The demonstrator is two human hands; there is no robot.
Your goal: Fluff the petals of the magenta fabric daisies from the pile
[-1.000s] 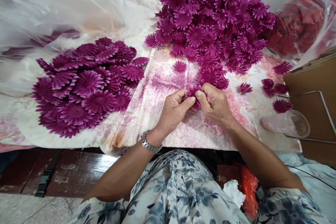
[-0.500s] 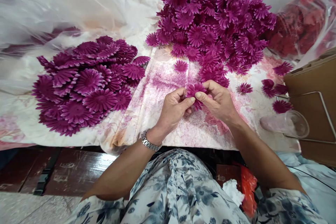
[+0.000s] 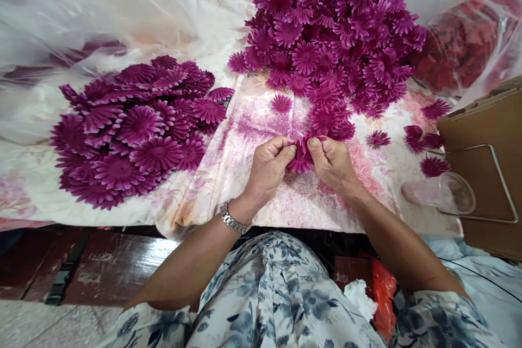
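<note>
Both hands meet over a stained white cloth (image 3: pixel 228 174). My left hand (image 3: pixel 267 168) and my right hand (image 3: pixel 332 163) pinch one magenta fabric flower (image 3: pixel 300 156) between their fingertips, and the thumbs press on its petals. A watch sits on my left wrist. A tall heap of small magenta flowers (image 3: pixel 330 38) rises just beyond the hands. To the left lies a flatter pile of larger magenta flowers (image 3: pixel 134 130).
Loose flowers (image 3: pixel 424 138) lie scattered at the right. A clear plastic cup (image 3: pixel 444 196) rests on its side by a cardboard box (image 3: pixel 485 168) with a wire frame. A clear bag of red flowers (image 3: pixel 465 38) stands at the back right. Clear plastic sheeting (image 3: pixel 61 16) covers the back left.
The flower between my fingers has shifted slightly lower and my fingertips have closed tighter around it. The piles have not moved.
</note>
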